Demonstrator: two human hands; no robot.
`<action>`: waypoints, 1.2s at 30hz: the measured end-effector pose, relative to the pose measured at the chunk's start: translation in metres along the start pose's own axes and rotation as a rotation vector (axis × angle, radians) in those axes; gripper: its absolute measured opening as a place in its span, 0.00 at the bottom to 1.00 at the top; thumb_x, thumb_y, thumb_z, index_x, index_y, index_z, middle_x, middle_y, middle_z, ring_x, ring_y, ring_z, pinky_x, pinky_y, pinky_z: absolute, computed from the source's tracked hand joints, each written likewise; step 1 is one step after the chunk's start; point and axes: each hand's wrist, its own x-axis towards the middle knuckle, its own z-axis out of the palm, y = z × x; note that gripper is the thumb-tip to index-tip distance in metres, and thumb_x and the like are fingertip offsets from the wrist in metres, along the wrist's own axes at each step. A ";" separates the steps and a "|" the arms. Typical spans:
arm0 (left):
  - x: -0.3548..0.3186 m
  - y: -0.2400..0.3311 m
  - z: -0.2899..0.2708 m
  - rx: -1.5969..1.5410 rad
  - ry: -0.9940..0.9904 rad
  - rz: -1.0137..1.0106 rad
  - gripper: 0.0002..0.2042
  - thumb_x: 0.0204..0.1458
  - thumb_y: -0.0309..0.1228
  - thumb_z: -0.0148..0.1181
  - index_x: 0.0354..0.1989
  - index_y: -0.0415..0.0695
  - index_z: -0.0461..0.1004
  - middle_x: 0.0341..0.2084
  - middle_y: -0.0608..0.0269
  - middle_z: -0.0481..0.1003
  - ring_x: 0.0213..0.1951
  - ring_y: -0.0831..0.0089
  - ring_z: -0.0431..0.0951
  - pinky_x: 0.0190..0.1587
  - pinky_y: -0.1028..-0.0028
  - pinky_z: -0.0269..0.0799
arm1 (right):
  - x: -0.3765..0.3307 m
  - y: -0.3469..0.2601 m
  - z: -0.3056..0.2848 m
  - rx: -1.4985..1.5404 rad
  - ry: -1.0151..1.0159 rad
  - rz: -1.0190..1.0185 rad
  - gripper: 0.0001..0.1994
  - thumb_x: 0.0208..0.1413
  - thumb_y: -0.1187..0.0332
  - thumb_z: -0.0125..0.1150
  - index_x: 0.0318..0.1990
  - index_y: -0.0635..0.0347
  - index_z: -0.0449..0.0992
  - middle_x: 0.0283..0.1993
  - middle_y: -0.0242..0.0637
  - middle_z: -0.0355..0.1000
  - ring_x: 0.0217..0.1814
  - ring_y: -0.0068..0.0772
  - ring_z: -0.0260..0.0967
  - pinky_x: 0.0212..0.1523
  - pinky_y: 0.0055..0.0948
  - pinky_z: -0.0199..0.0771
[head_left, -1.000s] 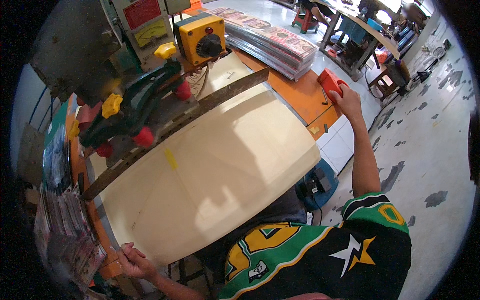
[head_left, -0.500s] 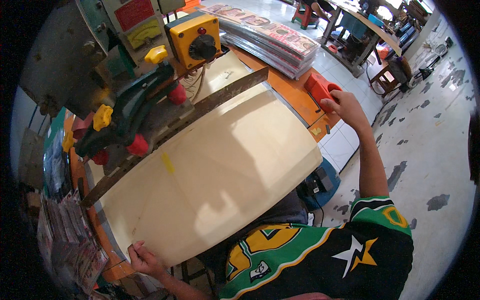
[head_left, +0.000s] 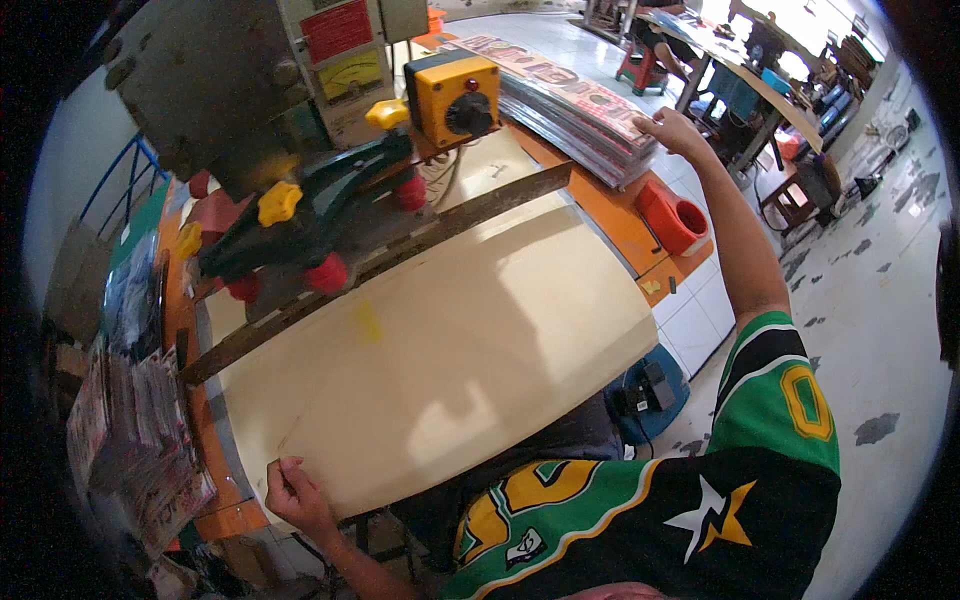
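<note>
A wide cream sheet (head_left: 450, 340) lies across the orange table in front of me. My left hand (head_left: 298, 498) is at the sheet's near left corner, fingers curled, pinching its edge. Stretched out to the far right, my right hand (head_left: 674, 134) is at the near right corner of a stack of printed, plastic-wrapped sheets (head_left: 560, 88). Its thumb and fingers are closed at the top sheet's edge; whether they hold that sheet is too small to make out. Nearer than that hand, a red cup-like holder (head_left: 672, 218) rests on the table edge.
A machine with a dark metal bar (head_left: 390, 265), yellow knobs (head_left: 280, 202) and a yellow control box (head_left: 453, 98) stands over the sheet's far side. Another printed stack (head_left: 135, 440) is at left. A blue stool (head_left: 660, 400) stands right of my lap. Another person sits at the back.
My right hand has left the red holder and reached farther away to the printed stack's corner. The left hand stays at the cream sheet's corner. The view has shifted slightly.
</note>
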 end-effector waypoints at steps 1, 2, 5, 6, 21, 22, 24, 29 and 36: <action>0.001 0.000 0.003 -0.020 0.038 0.097 0.15 0.66 0.35 0.50 0.28 0.39 0.72 0.15 0.72 0.63 0.18 0.83 0.60 0.22 0.76 0.53 | 0.002 -0.008 -0.003 -0.013 -0.094 0.076 0.41 0.48 0.34 0.65 0.49 0.70 0.74 0.40 0.50 0.78 0.35 0.36 0.78 0.30 0.34 0.79; 0.003 -0.001 0.009 -0.054 0.064 0.201 0.15 0.67 0.32 0.50 0.27 0.37 0.72 0.12 0.73 0.61 0.14 0.86 0.59 0.18 0.78 0.50 | 0.011 0.008 -0.004 -0.033 -0.017 0.048 0.38 0.47 0.33 0.65 0.43 0.67 0.75 0.35 0.46 0.76 0.28 0.33 0.75 0.23 0.31 0.77; 0.003 -0.011 0.006 -0.110 0.020 0.051 0.16 0.67 0.32 0.50 0.27 0.37 0.72 0.10 0.74 0.60 0.13 0.86 0.59 0.18 0.78 0.51 | 0.018 0.014 0.006 -0.060 0.057 0.105 0.36 0.48 0.33 0.65 0.39 0.65 0.74 0.33 0.43 0.75 0.27 0.32 0.75 0.22 0.30 0.76; 0.003 -0.011 0.005 -0.107 0.026 0.051 0.16 0.67 0.32 0.50 0.27 0.37 0.72 0.10 0.74 0.60 0.13 0.86 0.59 0.18 0.78 0.51 | 0.017 0.011 0.009 -0.018 0.057 0.162 0.34 0.47 0.34 0.67 0.35 0.64 0.75 0.31 0.38 0.73 0.25 0.31 0.72 0.24 0.32 0.76; 0.003 -0.001 0.005 -0.048 0.014 0.162 0.17 0.67 0.36 0.50 0.27 0.37 0.74 0.09 0.70 0.61 0.14 0.83 0.61 0.18 0.75 0.53 | 0.056 0.080 0.036 0.035 0.137 -0.034 0.18 0.60 0.54 0.59 0.32 0.63 0.71 0.22 0.34 0.69 0.19 0.30 0.67 0.18 0.33 0.67; 0.002 -0.001 0.003 -0.023 0.020 0.160 0.17 0.67 0.36 0.50 0.27 0.38 0.74 0.09 0.70 0.61 0.13 0.83 0.61 0.18 0.75 0.53 | 0.049 0.061 0.037 0.000 0.158 -0.009 0.18 0.59 0.54 0.60 0.32 0.63 0.71 0.22 0.35 0.70 0.19 0.31 0.68 0.18 0.33 0.68; 0.002 0.000 0.005 -0.004 0.019 0.165 0.17 0.67 0.36 0.50 0.27 0.38 0.74 0.09 0.70 0.61 0.13 0.82 0.61 0.18 0.75 0.53 | 0.029 0.028 0.023 0.035 0.093 0.127 0.20 0.57 0.52 0.62 0.33 0.65 0.72 0.23 0.38 0.72 0.19 0.31 0.71 0.17 0.33 0.69; 0.003 0.001 0.009 0.025 0.037 0.199 0.18 0.67 0.36 0.50 0.27 0.38 0.74 0.09 0.70 0.61 0.13 0.82 0.62 0.18 0.75 0.53 | 0.011 0.014 -0.008 0.127 -0.018 0.186 0.24 0.52 0.48 0.68 0.31 0.65 0.75 0.23 0.38 0.73 0.17 0.27 0.70 0.15 0.29 0.68; 0.002 0.008 0.011 0.087 0.066 0.238 0.18 0.67 0.37 0.50 0.27 0.37 0.73 0.10 0.68 0.62 0.15 0.79 0.62 0.19 0.73 0.54 | 0.010 0.022 -0.005 0.733 0.007 0.230 0.13 0.54 0.60 0.71 0.29 0.61 0.78 0.22 0.28 0.68 0.19 0.18 0.63 0.14 0.18 0.59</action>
